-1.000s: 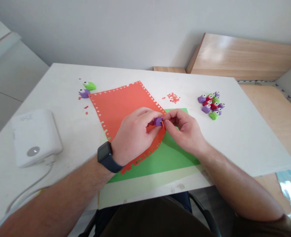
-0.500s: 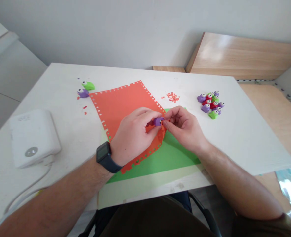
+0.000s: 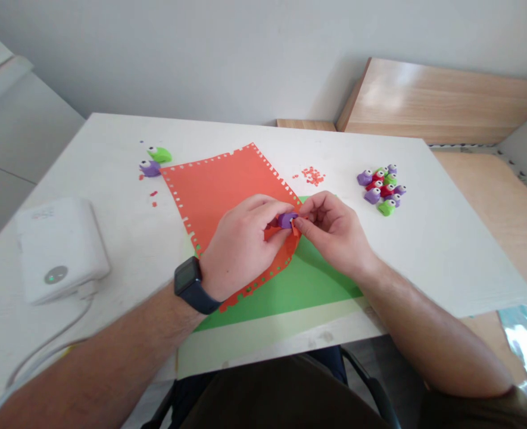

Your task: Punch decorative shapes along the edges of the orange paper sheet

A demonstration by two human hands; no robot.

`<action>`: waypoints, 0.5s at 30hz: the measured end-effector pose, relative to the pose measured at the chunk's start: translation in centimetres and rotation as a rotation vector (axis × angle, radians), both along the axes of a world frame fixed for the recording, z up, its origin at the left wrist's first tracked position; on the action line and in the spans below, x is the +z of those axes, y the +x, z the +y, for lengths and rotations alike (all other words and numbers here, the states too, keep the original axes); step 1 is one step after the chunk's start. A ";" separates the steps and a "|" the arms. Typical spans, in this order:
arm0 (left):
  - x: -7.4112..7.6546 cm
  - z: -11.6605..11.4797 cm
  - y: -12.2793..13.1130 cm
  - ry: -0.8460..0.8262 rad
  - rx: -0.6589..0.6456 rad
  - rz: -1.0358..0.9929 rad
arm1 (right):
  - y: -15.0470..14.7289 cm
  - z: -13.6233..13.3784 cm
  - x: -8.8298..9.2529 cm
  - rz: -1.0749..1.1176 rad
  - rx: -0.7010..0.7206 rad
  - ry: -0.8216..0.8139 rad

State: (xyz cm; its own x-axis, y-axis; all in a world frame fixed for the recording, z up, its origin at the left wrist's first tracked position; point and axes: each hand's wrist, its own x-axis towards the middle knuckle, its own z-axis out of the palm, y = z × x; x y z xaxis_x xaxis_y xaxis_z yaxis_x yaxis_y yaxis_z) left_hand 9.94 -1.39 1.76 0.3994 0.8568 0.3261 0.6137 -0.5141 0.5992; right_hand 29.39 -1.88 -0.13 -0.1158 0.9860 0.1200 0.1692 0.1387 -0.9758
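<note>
My left hand (image 3: 245,247), with a dark watch on its wrist, is closed round a small purple craft punch (image 3: 286,220). The punch sits at the right corner of an orange paper sheet (image 3: 218,196) whose edges are lined with small punched holes. My right hand (image 3: 341,232) pinches that corner of the sheet close beside the punch, its thumb and forefinger pressed together. Near my hands the orange paper bends upward. Underneath lies a green sheet (image 3: 267,308). My fingers partly hide the punch.
At the right stands a cluster of purple, red and green punches (image 3: 374,195). Orange paper bits (image 3: 313,176) lie behind my hands. A green punch (image 3: 161,155) and another purple punch (image 3: 149,169) are at the back left. A white corded device (image 3: 62,238) occupies the left side.
Both hands keep nearly the same place and hold. The orange sheet has shifted very slightly. A small green light now shows on the white device.
</note>
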 end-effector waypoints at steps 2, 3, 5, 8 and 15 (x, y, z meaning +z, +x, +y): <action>-0.1 0.0 0.0 0.008 -0.005 -0.006 | 0.0 0.0 0.0 -0.007 -0.009 0.005; -0.1 0.0 0.0 0.012 -0.009 -0.008 | 0.0 0.0 0.0 -0.010 -0.013 0.007; -0.2 0.0 0.0 0.019 -0.013 -0.010 | -0.1 0.0 -0.1 -0.016 -0.020 0.009; -0.2 0.0 0.0 0.028 -0.011 -0.013 | -0.1 -0.1 -0.2 -0.020 -0.029 0.015; -0.4 -0.2 0.1 0.034 -0.007 -0.013 | -0.1 -0.1 -0.3 -0.039 -0.041 0.030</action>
State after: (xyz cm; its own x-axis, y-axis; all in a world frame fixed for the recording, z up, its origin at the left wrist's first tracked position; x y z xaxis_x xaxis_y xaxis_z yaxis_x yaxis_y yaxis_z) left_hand 10.02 -1.56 1.38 0.4013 0.8422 0.3601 0.6024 -0.5388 0.5889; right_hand 29.25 -1.94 -0.45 -0.0803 0.9861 0.1453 0.2131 0.1594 -0.9639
